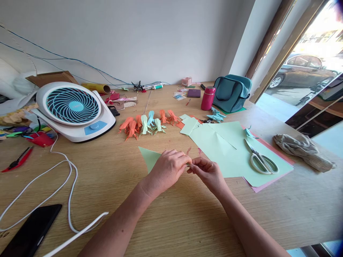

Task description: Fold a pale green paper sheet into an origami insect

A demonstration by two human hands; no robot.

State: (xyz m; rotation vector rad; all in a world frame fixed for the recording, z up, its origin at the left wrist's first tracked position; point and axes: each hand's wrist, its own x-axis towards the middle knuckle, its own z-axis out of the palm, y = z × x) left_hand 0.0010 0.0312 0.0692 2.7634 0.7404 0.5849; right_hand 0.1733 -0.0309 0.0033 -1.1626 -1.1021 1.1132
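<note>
1. A piece of pale green paper is held just above or on a wooden table, near its front middle; its pointed corner is left showing beyond the left hand.
2. The paper is covered by the left hand, whose fingers are drawn together and closed on it.
3. The paper's other end is pinched by the right hand, its thumb and forefinger clamped beside the left fingertips; the exact fold between them is hidden.
4. Folded paper figures in orange, green and blue are grouped behind the hands.
5. To the right, large green sheets are spread over pink ones, with scissors laid on top, blades partly open, and a small blue folded figure set just beside the blade tips.
6. A crumpled cloth is seen at far right; a pink bottle is stood beside a teal bag behind.
7. At left, a white fan is shown, with a black phone placed nearer the front.
</note>
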